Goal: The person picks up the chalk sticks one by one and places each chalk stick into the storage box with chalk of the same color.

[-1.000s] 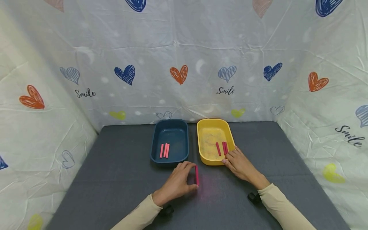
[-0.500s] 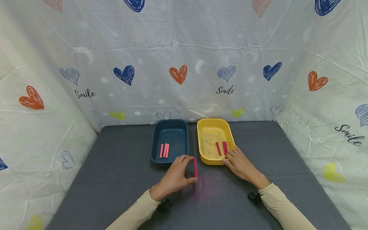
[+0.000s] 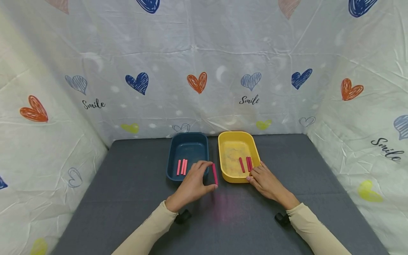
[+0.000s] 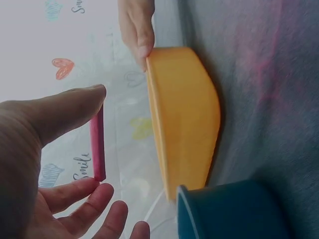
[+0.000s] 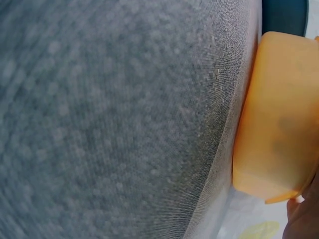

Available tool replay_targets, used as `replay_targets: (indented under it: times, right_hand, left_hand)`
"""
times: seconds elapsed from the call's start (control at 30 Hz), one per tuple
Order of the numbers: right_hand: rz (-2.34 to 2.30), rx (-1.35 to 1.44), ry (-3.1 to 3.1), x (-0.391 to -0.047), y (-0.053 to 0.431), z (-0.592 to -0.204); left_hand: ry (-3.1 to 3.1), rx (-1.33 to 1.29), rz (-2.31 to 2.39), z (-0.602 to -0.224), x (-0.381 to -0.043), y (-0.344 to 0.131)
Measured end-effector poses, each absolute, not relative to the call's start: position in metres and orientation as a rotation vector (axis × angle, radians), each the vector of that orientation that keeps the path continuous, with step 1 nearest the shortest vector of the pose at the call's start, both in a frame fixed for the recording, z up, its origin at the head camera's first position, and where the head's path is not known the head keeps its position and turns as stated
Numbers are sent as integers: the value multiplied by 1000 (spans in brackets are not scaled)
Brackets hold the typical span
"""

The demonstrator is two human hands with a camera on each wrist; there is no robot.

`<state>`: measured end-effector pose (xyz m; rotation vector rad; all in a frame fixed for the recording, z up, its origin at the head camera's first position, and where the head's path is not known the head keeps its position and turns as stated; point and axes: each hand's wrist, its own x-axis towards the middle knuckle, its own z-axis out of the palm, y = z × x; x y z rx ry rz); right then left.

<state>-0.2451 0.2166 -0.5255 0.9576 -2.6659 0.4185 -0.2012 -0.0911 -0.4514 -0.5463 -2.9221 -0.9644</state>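
My left hand (image 3: 193, 183) pinches a deep pink chalk stick (image 3: 215, 174) by its two ends, between thumb and fingertip. In the left wrist view, that chalk stick (image 4: 98, 147) spans the gap between thumb and finger. In the head view it hangs above the table by the blue tray's near right corner. My right hand (image 3: 268, 182) grips the near right corner of the yellow tray (image 3: 231, 150). Several dark pink chalk sticks (image 3: 242, 165) lie in that tray, partly beside the right fingers. The blue tray (image 3: 192, 147) holds three light pink chalk sticks (image 3: 185, 167).
Both trays stand side by side at the back of a dark grey cloth-covered table (image 3: 134, 198). A pink dust smudge (image 3: 226, 205) marks the cloth in front of them. A white curtain (image 3: 172, 63) with printed hearts surrounds the table's back and sides.
My left hand has moved forward and slightly left with the chalk stick, from the table's front toward the blue tray's near edge. The right hand stays on the yellow tray.
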Motion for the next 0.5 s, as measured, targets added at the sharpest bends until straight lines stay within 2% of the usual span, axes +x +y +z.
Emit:
replay_targets:
  times: [0.5]
  right_hand:
    - [416, 1005, -2600, -245, 216, -524]
  left_hand:
    - [-2919, -575, -1036, -440, -227, -78]
